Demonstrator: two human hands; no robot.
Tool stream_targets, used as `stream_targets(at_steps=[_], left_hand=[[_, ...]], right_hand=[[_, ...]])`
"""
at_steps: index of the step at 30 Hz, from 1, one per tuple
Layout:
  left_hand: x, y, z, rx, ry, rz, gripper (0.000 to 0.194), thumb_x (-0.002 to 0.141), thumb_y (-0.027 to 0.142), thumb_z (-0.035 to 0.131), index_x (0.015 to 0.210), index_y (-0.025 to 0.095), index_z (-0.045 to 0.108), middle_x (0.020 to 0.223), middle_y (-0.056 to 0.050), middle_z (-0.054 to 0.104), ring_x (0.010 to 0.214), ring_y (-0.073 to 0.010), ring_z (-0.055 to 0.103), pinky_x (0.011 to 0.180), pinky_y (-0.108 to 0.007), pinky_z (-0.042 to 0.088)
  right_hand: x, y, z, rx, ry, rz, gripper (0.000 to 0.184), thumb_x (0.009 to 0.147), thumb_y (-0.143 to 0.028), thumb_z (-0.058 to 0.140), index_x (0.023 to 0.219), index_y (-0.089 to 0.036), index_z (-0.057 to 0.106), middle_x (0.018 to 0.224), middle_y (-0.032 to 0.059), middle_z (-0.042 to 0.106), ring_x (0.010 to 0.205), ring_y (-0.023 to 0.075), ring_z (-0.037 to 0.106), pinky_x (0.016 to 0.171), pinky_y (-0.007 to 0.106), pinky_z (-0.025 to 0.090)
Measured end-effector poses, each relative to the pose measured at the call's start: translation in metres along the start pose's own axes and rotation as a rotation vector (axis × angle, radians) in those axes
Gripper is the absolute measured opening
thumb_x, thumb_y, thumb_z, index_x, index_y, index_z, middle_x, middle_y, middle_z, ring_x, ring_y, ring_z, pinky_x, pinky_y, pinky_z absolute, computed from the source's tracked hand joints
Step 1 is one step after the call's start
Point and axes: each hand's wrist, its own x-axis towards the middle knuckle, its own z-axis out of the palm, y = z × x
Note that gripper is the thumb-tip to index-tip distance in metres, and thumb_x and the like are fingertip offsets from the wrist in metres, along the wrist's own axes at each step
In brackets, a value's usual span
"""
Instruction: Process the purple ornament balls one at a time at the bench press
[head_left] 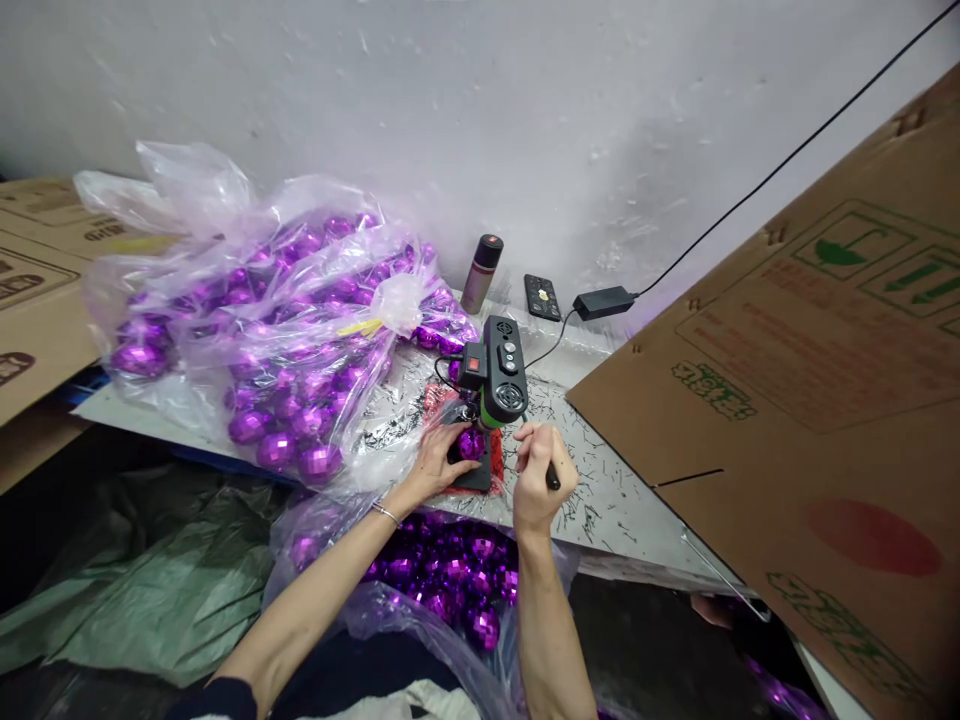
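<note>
My left hand (439,462) grips a shiny purple faceted ball (471,443) from its left side, thumb in front and fingers behind. The ball sits on the black base (474,478) of a small black bench machine (505,370), directly under its head. On the machine's right, my right hand (544,475) is closed in a fist around a lever handle (553,478); its black end sticks out of the fist. A red cloth or mat (497,472) lies beneath the base. Just below my wrists, an open plastic bag (442,610) holds many purple balls.
Clear bags of purple balls (300,340) are heaped on the left of the table (630,500). At the back are a spray can (482,273), a black remote-like panel (542,297) and a power adapter (604,302). Cardboard boxes (787,400) stand on both sides. Thin black scraps litter the tabletop.
</note>
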Motion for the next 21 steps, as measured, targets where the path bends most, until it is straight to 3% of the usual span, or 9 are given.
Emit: stream_targets(at_steps=[4, 7, 9, 12, 14, 15, 18, 21], left_hand=[[-0.014, 0.009, -0.005, -0.010, 0.027, -0.014, 0.063, 0.091, 0.046, 0.078, 0.145, 0.022, 0.056, 0.138, -0.016, 0.070, 0.129, -0.0345, 0.068, 0.110, -0.057, 0.055], [-0.048, 0.018, -0.016, 0.047, 0.025, 0.042, 0.065, 0.096, 0.040, 0.073, 0.153, 0.024, 0.047, 0.143, -0.017, 0.066, 0.135, -0.0336, 0.065, 0.113, -0.057, 0.055], [-0.076, 0.024, -0.026, 0.110, -0.058, 0.130, 0.067, 0.098, 0.036, 0.069, 0.158, 0.025, 0.041, 0.148, -0.017, 0.062, 0.139, -0.0326, 0.061, 0.116, -0.056, 0.054], [-0.105, 0.029, -0.041, 0.206, -0.160, 0.224, 0.081, 0.092, 0.052, 0.076, 0.159, 0.024, 0.041, 0.149, -0.020, 0.060, 0.138, -0.0346, 0.062, 0.112, -0.053, 0.057], [-0.105, 0.032, -0.052, 0.244, -0.155, 0.250, 0.090, 0.085, 0.065, 0.078, 0.156, 0.021, 0.044, 0.146, -0.021, 0.063, 0.133, -0.0354, 0.066, 0.107, -0.051, 0.061], [-0.100, 0.033, -0.059, 0.262, -0.128, 0.254, 0.086, 0.087, 0.066, 0.075, 0.154, 0.021, 0.047, 0.143, -0.021, 0.064, 0.131, -0.0343, 0.067, 0.106, -0.050, 0.061], [-0.070, 0.033, -0.093, 0.386, 0.110, 0.225, 0.048, 0.102, 0.044, 0.063, 0.145, 0.025, 0.057, 0.140, -0.015, 0.067, 0.131, -0.0291, 0.067, 0.110, -0.049, 0.058], [-0.042, 0.024, -0.146, 0.556, 0.580, 0.065, 0.042, 0.101, 0.038, 0.064, 0.141, 0.025, 0.061, 0.149, -0.016, 0.061, 0.146, -0.0338, 0.054, 0.125, -0.060, 0.039]], right_hand=[[0.005, -0.005, 0.000, -0.006, 0.016, 0.026, 0.045, 0.108, -0.037, 0.045, 0.066, -0.023, 0.049, 0.067, -0.0015, 0.058, 0.063, 0.0126, 0.057, 0.066, 0.029, 0.045], [-0.001, 0.004, 0.001, -0.020, 0.020, -0.023, 0.044, 0.108, -0.036, 0.045, 0.067, -0.022, 0.052, 0.068, -0.0009, 0.058, 0.066, 0.0133, 0.059, 0.066, 0.029, 0.045], [-0.006, 0.009, 0.002, -0.008, 0.025, -0.060, 0.043, 0.107, -0.034, 0.046, 0.066, -0.022, 0.052, 0.067, -0.0008, 0.057, 0.068, 0.0140, 0.061, 0.066, 0.029, 0.045], [-0.011, 0.015, 0.005, 0.025, 0.055, -0.090, 0.043, 0.107, -0.031, 0.046, 0.065, -0.022, 0.051, 0.064, -0.0017, 0.053, 0.070, 0.0148, 0.062, 0.067, 0.029, 0.046], [-0.014, 0.017, 0.006, 0.031, 0.073, -0.106, 0.043, 0.107, -0.030, 0.047, 0.065, -0.023, 0.051, 0.062, -0.0021, 0.051, 0.071, 0.0157, 0.062, 0.067, 0.030, 0.046], [-0.015, 0.018, 0.006, 0.028, 0.074, -0.113, 0.042, 0.106, -0.030, 0.047, 0.065, -0.023, 0.051, 0.062, -0.0022, 0.050, 0.071, 0.0160, 0.062, 0.067, 0.030, 0.046], [-0.016, 0.020, 0.005, 0.022, 0.051, -0.139, 0.041, 0.106, -0.028, 0.047, 0.065, -0.022, 0.051, 0.062, -0.0021, 0.051, 0.071, 0.0163, 0.063, 0.066, 0.030, 0.047], [-0.015, 0.025, 0.003, 0.021, 0.028, -0.155, 0.041, 0.105, -0.026, 0.047, 0.065, -0.022, 0.051, 0.064, -0.0013, 0.053, 0.071, 0.0160, 0.063, 0.065, 0.029, 0.046]])
